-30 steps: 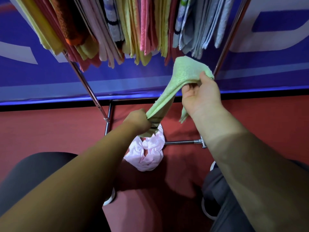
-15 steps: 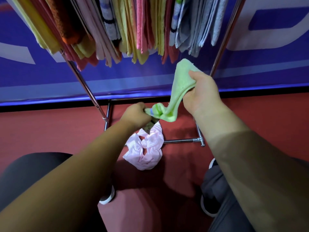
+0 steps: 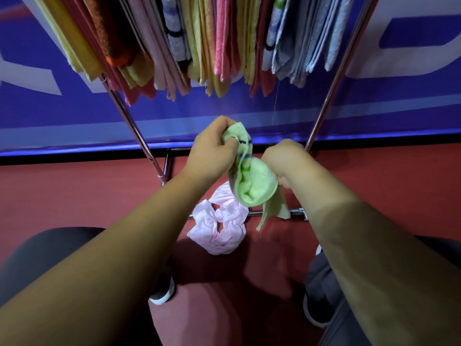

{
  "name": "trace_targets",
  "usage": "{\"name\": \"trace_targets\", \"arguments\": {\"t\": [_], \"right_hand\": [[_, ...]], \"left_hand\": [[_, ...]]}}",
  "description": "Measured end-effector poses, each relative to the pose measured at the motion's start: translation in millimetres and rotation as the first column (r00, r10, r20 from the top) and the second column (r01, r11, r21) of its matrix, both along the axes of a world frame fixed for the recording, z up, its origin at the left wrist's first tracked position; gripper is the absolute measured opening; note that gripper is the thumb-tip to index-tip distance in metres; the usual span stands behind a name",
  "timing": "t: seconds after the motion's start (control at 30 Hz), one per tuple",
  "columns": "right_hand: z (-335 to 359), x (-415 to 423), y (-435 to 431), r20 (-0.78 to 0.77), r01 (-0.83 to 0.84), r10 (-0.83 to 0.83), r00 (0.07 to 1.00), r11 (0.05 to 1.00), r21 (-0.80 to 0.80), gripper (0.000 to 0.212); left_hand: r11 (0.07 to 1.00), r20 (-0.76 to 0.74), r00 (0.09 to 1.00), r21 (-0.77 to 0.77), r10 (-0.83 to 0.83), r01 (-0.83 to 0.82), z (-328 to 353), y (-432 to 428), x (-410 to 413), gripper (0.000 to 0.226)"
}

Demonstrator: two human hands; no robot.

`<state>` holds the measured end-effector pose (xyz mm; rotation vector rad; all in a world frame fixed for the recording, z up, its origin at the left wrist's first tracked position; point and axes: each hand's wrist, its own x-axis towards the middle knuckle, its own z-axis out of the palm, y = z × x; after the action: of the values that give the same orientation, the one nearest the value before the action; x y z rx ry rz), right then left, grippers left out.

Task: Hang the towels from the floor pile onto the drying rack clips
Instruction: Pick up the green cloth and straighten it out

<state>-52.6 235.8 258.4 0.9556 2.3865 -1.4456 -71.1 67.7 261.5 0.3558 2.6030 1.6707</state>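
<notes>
The small light-green terry towel with dark stripes near one end (image 3: 252,186) is held up off the floor, just above the middle of the view, between both hands. The left hand (image 3: 212,151), at 11 o'clock from the towel's bulk, has its fingers (image 3: 230,143) curled tight and pinches the striped end. The right hand (image 3: 287,158), at 2 o'clock, is turned back-up with its fingers folded in out of sight, and the cloth hangs from under it, so it appears to grip the other part. The towel sags in a soft fold with one corner dangling toward 6 o'clock. It looks light, limp and a little grippy, not slippery or fragile, and it will not hold any shape unaided. The best hold is probably a firm pinch at two corners of one short edge, stretched flat so a clip can bite a single layer. Below it, toward 7 o'clock, a crumpled glossy pale-pink cloth (image 3: 219,226) lies on the red floor (image 3: 74,196). At 12 o'clock a dense row of hung coloured towels (image 3: 199,46) fills the chrome drying rack (image 3: 134,128), and its clips are hidden above the frame.
</notes>
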Motion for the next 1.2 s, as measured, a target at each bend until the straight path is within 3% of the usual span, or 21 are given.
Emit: {"name": "trace_targets", "arguments": {"t": [0.07,0.23,0.3,0.37,0.43,0.53,0.6,0.67,0.73,0.8,0.9,1.07,1.2], "right_hand": [[0.4,2.3,-7.0,-0.005,-0.018,0.018,1.000,0.995,-0.100,0.051],[5.8,5.9,-24.3,-0.077,-0.067,0.034,0.996,0.870,-0.489,0.020],[6.1,5.2,-25.2,-0.110,-0.132,0.084,0.990,0.806,-0.578,0.045],[6.6,7.0,-27.9,-0.165,-0.230,0.161,0.973,0.736,-0.637,0.056],[5.4,8.6,-28.4,-0.185,-0.273,0.201,0.962,0.737,-0.619,0.049],[2.2,11.0,-29.3,-0.187,-0.307,0.245,0.951,0.810,-0.499,0.024],[1.0,11.2,-31.8,-0.183,-0.286,0.229,0.956,0.865,-0.412,0.010],[2.5,10.9,-36.0,-0.168,-0.268,0.220,0.961,0.891,-0.367,0.018],[0.3,7.8,-36.7,-0.138,-0.266,0.232,0.963,0.900,-0.346,0.045],[-2.1,4.3,-34.5,-0.111,-0.257,0.233,0.966,0.911,-0.323,0.058],[-2.1,3.4,-32.2,-0.089,-0.215,0.196,0.977,0.915,-0.341,0.054],[1.7,4.8,-30.9,-0.053,-0.188,0.181,0.982,0.905,-0.383,0.066],[8.3,8.5,-30.8,-0.047,-0.223,0.226,0.973,0.871,-0.439,0.040]], "left_hand": [[0.996,-0.008,0.999,-0.075,-0.044,0.043,2.2,-2.3,0.5,0.025],[0.997,0.099,0.992,0.013,-0.073,0.072,6.0,-13.2,-9.6,0.022],[0.997,0.140,0.988,0.063,-0.061,0.053,7.2,-17.8,-14.8,0.015],[0.994,0.208,0.977,0.103,-0.054,0.033,8.7,-21.4,-17.5,0.017],[0.985,0.308,0.950,0.172,-0.045,-0.009,11.9,-24.2,-20.0,0.025],[0.924,0.455,0.890,0.355,-0.039,-0.141,17.6,-27.6,-26.9,0.011],[0.903,0.513,0.858,0.385,-0.038,-0.190,20.2,-32.0,-31.0,0.019],[0.919,0.514,0.852,0.377,-0.104,-0.116,19.6,-38.7,-32.4,0.031],[0.930,0.494,0.847,0.367,-0.198,0.004,17.4,-44.9,-30.1,0.039],[0.941,0.474,0.852,0.333,-0.221,0.059,13.2,-49.6,-31.0,0.039],[0.949,0.452,0.873,0.314,-0.185,0.038,8.6,-55.8,-34.6,0.029],[0.941,0.400,0.886,0.321,-0.234,0.104,12.8,-59.2,-34.4,0.029],[0.938,0.387,0.899,0.341,-0.203,0.065,14.4,-53.5,-31.8,0.007]]}}
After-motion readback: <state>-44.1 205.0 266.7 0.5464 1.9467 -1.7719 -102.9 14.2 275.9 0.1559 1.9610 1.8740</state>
